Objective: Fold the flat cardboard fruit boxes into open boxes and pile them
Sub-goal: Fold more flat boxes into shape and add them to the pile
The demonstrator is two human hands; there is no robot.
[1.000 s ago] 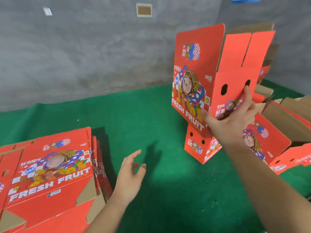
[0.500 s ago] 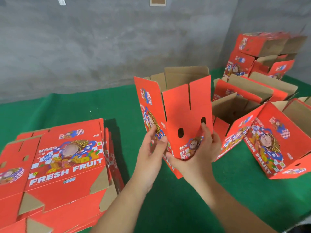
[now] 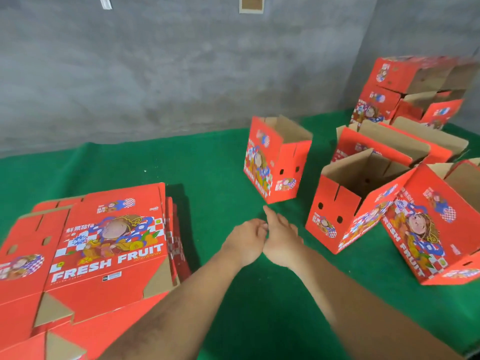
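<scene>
Below folded box [image 3: 278, 162], empty hands [image 3: 265, 237]

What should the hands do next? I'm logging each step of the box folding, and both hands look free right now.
Probably reach the left hand over to the stack of flat boxes and take the top sheet. Neither it nor the right hand holds anything, the folded box sits open-topped and tilted on the green mat clear of both hands, and flat boxes are left.

one stack of flat boxes [image 3: 104, 245], several folded boxes [image 3: 276, 162], two hands [image 3: 246, 240]
</scene>
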